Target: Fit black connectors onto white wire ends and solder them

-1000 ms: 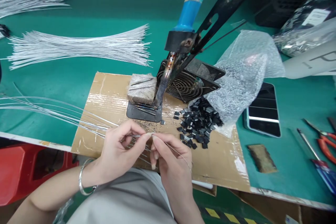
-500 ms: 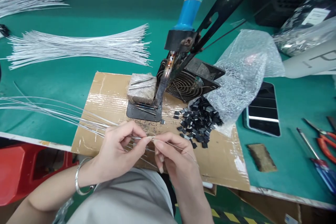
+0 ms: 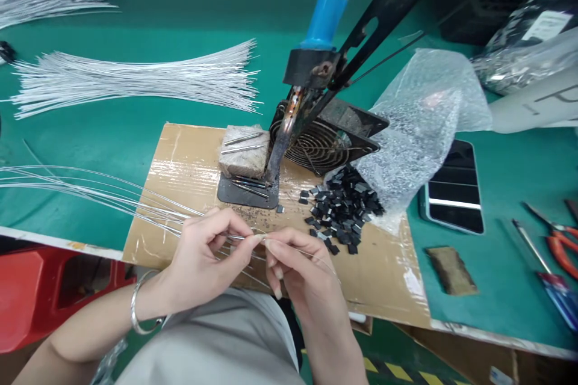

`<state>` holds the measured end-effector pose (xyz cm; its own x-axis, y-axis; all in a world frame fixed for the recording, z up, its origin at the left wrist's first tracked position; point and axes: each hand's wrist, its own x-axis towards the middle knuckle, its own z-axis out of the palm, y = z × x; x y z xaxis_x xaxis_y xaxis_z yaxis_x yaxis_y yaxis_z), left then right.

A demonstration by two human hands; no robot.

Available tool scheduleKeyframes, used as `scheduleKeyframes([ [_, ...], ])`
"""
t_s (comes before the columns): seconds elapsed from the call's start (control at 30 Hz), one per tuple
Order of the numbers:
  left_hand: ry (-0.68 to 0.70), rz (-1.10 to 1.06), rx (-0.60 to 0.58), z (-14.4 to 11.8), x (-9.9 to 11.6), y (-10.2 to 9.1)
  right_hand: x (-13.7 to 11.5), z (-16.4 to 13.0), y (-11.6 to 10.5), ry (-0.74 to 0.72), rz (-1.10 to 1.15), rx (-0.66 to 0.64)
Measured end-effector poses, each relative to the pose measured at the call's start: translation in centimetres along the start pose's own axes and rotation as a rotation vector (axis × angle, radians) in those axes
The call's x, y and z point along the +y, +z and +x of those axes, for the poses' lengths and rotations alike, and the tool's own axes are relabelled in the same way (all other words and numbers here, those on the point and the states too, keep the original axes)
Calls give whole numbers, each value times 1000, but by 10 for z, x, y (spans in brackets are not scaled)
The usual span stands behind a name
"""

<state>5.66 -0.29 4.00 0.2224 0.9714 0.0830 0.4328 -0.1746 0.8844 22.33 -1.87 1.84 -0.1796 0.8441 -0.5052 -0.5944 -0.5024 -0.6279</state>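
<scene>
My left hand (image 3: 212, 252) is closed in a pinch on thin wires (image 3: 171, 215) over the cardboard sheet (image 3: 176, 150). Its fingertips almost meet those of my right hand (image 3: 298, 258), which pinches a fine wire (image 3: 316, 255) that runs back over its fingers. What lies right between the fingertips is too small to make out. Just beyond my hands, a soldering iron (image 3: 325, 18) on a black stand points its tip down at a dark plate (image 3: 235, 194). Thin metal rods (image 3: 253, 190) rest on that plate, beside a wrapped block (image 3: 242, 162).
Small black parts (image 3: 347, 210) lie heaped by a bubble-wrap bag (image 3: 419, 114) and a fan (image 3: 323, 141). A white wire bundle (image 3: 135, 78) lies at the back left. On the right are a phone (image 3: 454, 186), a brown pad (image 3: 451, 271), a screwdriver (image 3: 553, 289) and pliers (image 3: 560, 240).
Both hands stay almost in place, with the fingertips still close together. The view has shifted very slightly.
</scene>
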Motion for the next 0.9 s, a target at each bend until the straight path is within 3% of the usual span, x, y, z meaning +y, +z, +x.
scheduleKeyframes([
  [0.37,-48,-54,53,2,2,6,7,-2,2,-64,29,28],
  [0.9,5,-13,79,0,0,6,11,-3,7,-94,44,58],
])
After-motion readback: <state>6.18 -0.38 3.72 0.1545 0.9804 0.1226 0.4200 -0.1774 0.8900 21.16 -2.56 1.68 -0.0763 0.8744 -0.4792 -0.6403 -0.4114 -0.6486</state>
